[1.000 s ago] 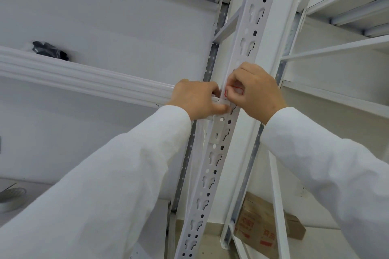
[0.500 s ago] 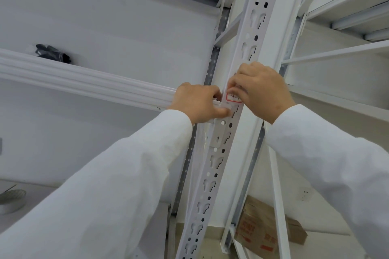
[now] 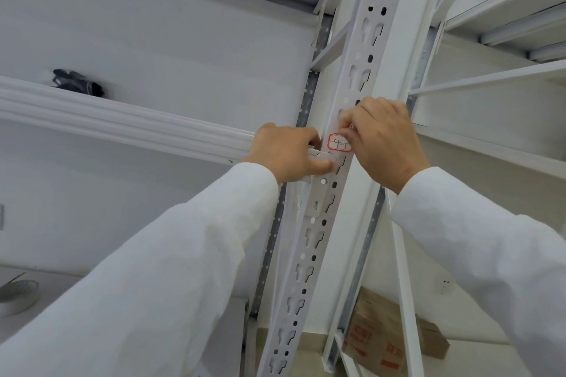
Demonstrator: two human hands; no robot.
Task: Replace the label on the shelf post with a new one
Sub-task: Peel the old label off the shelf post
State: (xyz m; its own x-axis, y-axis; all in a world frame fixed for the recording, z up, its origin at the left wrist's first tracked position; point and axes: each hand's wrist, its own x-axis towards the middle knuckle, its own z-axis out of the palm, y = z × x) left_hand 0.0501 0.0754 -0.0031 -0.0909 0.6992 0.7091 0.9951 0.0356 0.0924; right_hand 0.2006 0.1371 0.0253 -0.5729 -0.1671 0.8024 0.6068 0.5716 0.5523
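Observation:
A white slotted shelf post (image 3: 364, 49) runs up the middle of the view. On it sits a small white label (image 3: 337, 143) with a red border and handwritten "4-1". My right hand (image 3: 384, 141) is at the label's upper right corner, its curled fingertips pinching that edge and hiding part of it. My left hand (image 3: 286, 154) grips the end of the white shelf beam (image 3: 122, 122) where it meets the post, thumb lying on the bracket just below the label.
A black bundle (image 3: 76, 84) lies on the upper left shelf. A tape roll (image 3: 18, 297) sits on the lower left surface. A brown cardboard box (image 3: 395, 337) stands on the floor behind the post. More white shelves (image 3: 490, 82) extend to the right.
My right hand has shifted up and to the right, uncovering most of the red-bordered label. My left hand has stayed on the beam end.

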